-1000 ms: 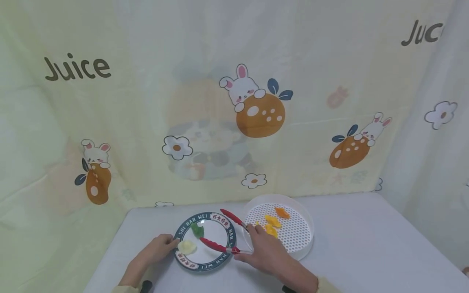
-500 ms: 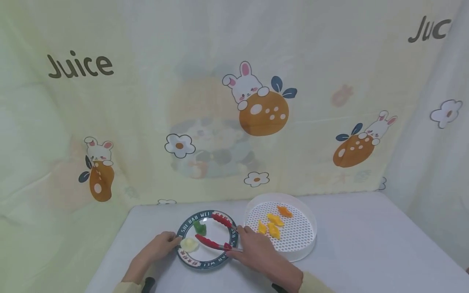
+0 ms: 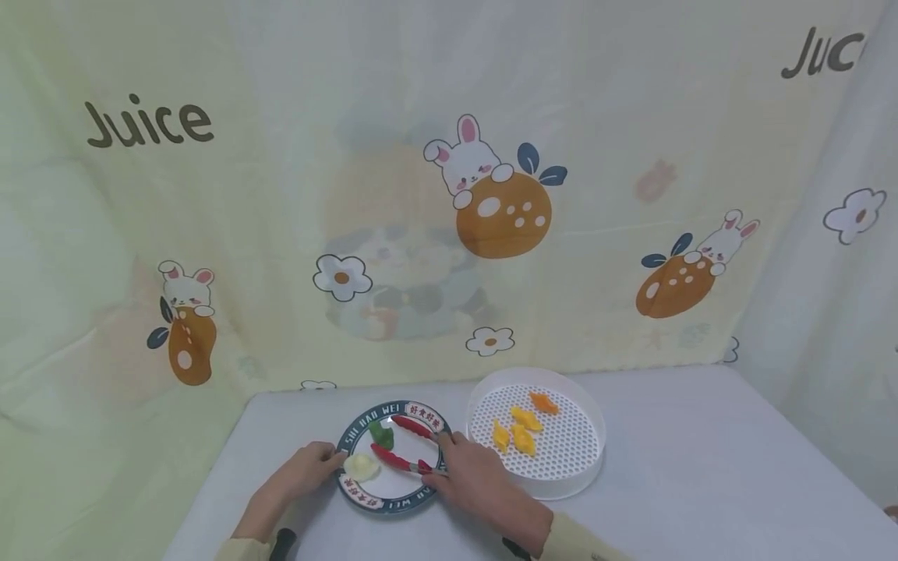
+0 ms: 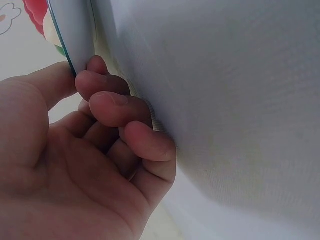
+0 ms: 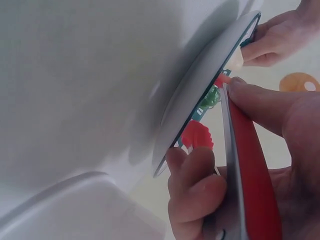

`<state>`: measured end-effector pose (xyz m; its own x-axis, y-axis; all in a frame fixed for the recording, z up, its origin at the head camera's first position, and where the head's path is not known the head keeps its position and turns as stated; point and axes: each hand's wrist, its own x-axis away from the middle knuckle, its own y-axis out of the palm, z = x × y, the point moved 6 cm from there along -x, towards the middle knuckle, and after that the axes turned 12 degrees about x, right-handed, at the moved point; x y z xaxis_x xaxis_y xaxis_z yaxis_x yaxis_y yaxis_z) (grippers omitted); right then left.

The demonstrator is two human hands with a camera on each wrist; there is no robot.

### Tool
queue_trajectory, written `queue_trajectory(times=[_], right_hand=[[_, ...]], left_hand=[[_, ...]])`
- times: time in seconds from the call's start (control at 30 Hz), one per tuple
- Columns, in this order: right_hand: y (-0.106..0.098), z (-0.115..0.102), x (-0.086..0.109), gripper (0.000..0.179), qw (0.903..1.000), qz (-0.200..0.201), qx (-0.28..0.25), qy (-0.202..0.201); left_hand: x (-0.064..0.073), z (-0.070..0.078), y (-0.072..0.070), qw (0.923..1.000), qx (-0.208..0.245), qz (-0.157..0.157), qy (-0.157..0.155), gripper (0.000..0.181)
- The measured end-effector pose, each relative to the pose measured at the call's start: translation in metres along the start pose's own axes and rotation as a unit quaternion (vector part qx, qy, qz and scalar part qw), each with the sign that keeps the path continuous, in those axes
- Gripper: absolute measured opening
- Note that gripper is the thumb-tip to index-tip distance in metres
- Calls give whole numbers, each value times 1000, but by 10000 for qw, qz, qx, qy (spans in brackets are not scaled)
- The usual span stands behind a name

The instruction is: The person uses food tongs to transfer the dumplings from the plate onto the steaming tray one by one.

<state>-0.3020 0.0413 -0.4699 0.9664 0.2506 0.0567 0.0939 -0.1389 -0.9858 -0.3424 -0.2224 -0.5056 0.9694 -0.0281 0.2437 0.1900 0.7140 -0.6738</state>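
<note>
In the head view, my left hand (image 3: pixel 309 469) pinches the left rim of a round plate (image 3: pixel 398 488) with a dark green patterned border. The left wrist view shows the thumb at the plate's edge (image 4: pixel 75 35) and the fingers curled below. On the plate lie a green dumpling-shaped piece (image 3: pixel 382 435) and a pale one (image 3: pixel 362 467). My right hand (image 3: pixel 477 479) grips red-tipped tongs (image 3: pixel 394 458), spread over the plate. Their tips are on either side of the plate's middle, close to the green piece, with nothing held between them.
Right of the plate stands a round white perforated steamer tray (image 3: pixel 568 452). It holds several yellow dumpling-shaped pieces (image 3: pixel 523 440) and an orange one (image 3: pixel 543 403). A white-covered table (image 3: pixel 687 467) lies beneath, with a printed curtain (image 3: pixel 596 101) behind it.
My right hand has moved left with the tongs, from the tray's edge to over the plate. The tongs' tips have come closer together. My left hand stays at the plate's rim.
</note>
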Motion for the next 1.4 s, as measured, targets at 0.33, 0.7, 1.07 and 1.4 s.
queue_trajectory(times=[0.33,0.7,1.07,1.4], right_hand=[[-2,-4,-2,57,9996,-130,-220,97],[0,-2,-1,56,9996,-109,-273,57],[-5,0,3,59,9995,-35,-308,91],[-8,6,12,60,9990,-75,-422,149]], left_hand=[[0,-2,0,10000,70,32,-24,31],[1,-1,2,9999,83,-2,90,32],[-1,1,0,10000,-3,32,75,31],[-2,0,0,9999,-51,65,93,32]])
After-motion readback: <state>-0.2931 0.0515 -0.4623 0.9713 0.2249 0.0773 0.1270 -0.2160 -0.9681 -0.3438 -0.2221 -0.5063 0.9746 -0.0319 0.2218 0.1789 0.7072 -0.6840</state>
